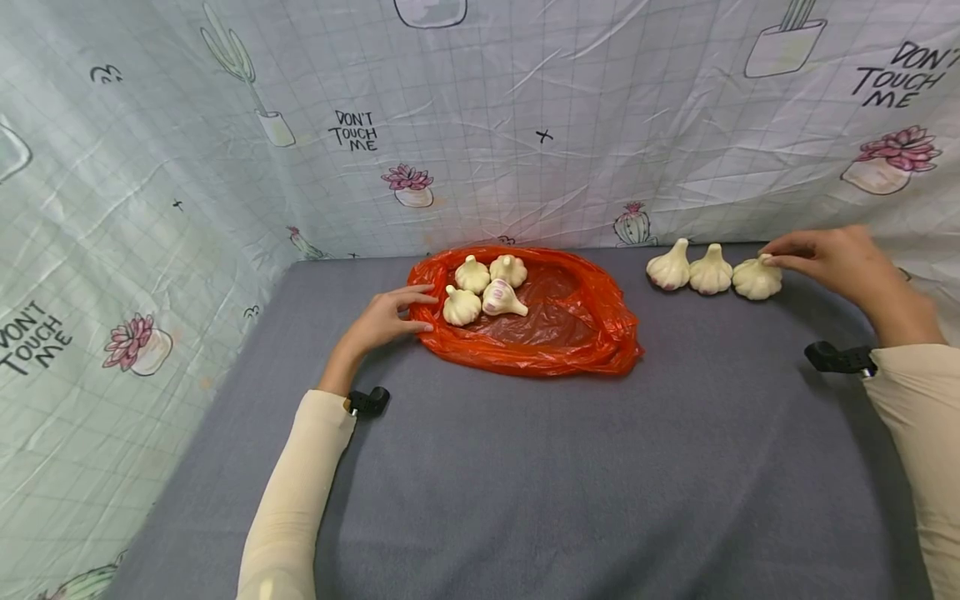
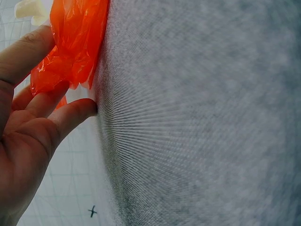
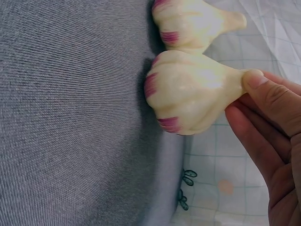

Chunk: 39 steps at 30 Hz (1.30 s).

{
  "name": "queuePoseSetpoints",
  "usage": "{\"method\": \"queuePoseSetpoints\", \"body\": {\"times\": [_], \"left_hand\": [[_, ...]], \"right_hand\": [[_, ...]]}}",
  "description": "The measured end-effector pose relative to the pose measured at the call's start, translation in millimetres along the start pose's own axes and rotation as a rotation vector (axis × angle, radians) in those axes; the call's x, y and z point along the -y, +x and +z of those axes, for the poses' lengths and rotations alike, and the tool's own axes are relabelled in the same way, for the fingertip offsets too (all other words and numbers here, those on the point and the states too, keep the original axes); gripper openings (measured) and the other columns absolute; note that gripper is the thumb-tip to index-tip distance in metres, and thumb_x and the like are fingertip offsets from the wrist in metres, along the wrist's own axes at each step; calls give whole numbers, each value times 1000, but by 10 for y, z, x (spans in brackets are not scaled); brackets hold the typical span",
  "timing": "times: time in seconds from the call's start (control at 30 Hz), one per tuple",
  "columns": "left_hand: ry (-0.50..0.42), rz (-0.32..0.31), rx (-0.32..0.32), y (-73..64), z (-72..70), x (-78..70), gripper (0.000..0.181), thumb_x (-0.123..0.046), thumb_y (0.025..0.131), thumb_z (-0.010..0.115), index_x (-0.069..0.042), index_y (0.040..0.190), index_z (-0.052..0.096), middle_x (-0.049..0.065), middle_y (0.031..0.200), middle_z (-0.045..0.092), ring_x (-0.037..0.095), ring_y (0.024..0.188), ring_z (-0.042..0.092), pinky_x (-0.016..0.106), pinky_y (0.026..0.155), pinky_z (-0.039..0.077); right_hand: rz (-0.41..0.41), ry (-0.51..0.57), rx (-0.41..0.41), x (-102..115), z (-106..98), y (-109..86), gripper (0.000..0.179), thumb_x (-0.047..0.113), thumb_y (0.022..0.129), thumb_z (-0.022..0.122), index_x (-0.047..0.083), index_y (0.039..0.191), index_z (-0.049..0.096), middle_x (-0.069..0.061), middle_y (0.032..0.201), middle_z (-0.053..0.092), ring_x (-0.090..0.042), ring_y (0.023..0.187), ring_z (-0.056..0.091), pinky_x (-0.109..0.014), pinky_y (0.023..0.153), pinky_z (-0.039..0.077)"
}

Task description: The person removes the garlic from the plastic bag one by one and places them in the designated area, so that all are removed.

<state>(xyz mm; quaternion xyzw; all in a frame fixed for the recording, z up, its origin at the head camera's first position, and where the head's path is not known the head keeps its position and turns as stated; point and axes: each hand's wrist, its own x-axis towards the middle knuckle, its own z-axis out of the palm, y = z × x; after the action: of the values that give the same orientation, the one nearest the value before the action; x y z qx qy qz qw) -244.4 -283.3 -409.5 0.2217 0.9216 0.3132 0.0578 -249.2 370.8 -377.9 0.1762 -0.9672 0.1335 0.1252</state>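
Printed sheet: the pale sheet (image 1: 67,217) with potted plants and "DON'T TOUCH ME" lettering hangs on the left and runs along the back.
Near sleeve: a cream left sleeve (image 1: 288,483) reaches up over the grey surface (image 1: 525,483).
Bag-side hand: the left hand (image 1: 381,319) touches the bag's left edge, its fingers loosely spread, not clenched.
Red bag: the red plastic bag (image 1: 525,360) lies spread out, its rim rolled around.
Bulbs inside: four garlic bulbs (image 1: 462,307) cluster in the bag's left part, three neck-up, one tipped with its neck rightward.
Row of garlic: two bulbs (image 1: 668,268) sit neck-up, right of the bag.
Row's end: the rightmost bulb (image 1: 756,281) sits just beside them.
Pinching hand: the right hand (image 1: 843,258) grasps that bulb's neck between thumb and fingers.
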Motion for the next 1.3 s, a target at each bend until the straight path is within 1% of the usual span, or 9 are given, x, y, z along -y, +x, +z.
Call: {"method": "queuePoseSetpoints", "body": {"times": [0.1, 0.43, 0.5, 0.6, 0.7, 0.87, 0.93, 1.13, 1.3], "left_hand": [[7, 0, 1, 2, 0, 3, 47, -23, 86, 84, -11, 130, 71, 6, 152, 53, 29, 146, 40, 50, 117, 34], [-1, -4, 6, 15, -8, -3, 47, -22, 86, 84, -11, 130, 71, 4, 152, 53, 28, 146, 39, 50, 117, 34], [-2, -9, 8, 15, -7, -9, 47, -23, 86, 84, -12, 130, 71, 3, 152, 53, 27, 146, 40, 49, 117, 34], [2, -14, 12, 15, -2, -9, 47, -24, 86, 83, -12, 130, 71, 3, 152, 53, 28, 146, 40, 49, 116, 35], [9, -13, 14, 16, 4, -1, 48, -24, 86, 83, -11, 131, 71, 4, 152, 53, 29, 146, 40, 50, 116, 35], [17, -13, 7, 15, 3, 5, 47, -23, 86, 83, -12, 130, 71, 4, 151, 54, 29, 145, 41, 50, 116, 35], [21, -11, 5, 15, 2, 4, 46, -23, 86, 83, -12, 130, 71, 4, 151, 54, 29, 145, 41, 49, 116, 35], [26, -5, 4, 11, 0, -7, 45, -21, 86, 83, -12, 129, 71, 4, 151, 54, 29, 145, 41, 49, 116, 34], [23, -2, 3, 14, 9, -11, 45, -21, 86, 83, -12, 129, 72, 5, 150, 54, 29, 145, 41, 50, 117, 33]], "right_hand": [[0, 7, -6, 4, 21, 6, 19, 16, 94, 74, 1, 104, 78, -17, 92, 77, -35, 79, 69, -46, 69, 48], [5, 40, -3, 13, 6, 31, 20, 21, 94, 75, 6, 106, 79, -13, 92, 78, 10, 68, 51, -22, 61, 39], [10, 38, 2, 22, 5, 27, 21, 21, 94, 75, 6, 108, 78, -14, 93, 78, 4, 69, 58, -24, 62, 42], [28, 46, 21, 49, 0, 22, 24, 20, 95, 73, 3, 111, 77, -17, 97, 77, -22, 80, 70, -37, 73, 48], [14, 43, 13, 104, -27, 28, 24, 19, 95, 74, 2, 112, 76, -17, 100, 77, -38, 88, 70, -47, 77, 47], [-60, 61, -28, 286, -118, 93, 24, 18, 91, 77, 7, 113, 78, -12, 97, 78, 7, 75, 60, -21, 66, 43], [-97, 81, -39, 395, -139, 137, 25, 16, 90, 79, 8, 113, 78, -11, 96, 78, 14, 75, 54, -15, 64, 39], [-256, 132, -94, 774, -122, 283, 29, 9, 82, 83, 9, 110, 80, -6, 97, 79, -14, 81, 70, -16, 70, 42], [-375, 190, -83, 1072, -60, 411, 28, 9, 82, 83, 11, 110, 80, -4, 99, 79, -19, 82, 71, -16, 71, 45]]}}
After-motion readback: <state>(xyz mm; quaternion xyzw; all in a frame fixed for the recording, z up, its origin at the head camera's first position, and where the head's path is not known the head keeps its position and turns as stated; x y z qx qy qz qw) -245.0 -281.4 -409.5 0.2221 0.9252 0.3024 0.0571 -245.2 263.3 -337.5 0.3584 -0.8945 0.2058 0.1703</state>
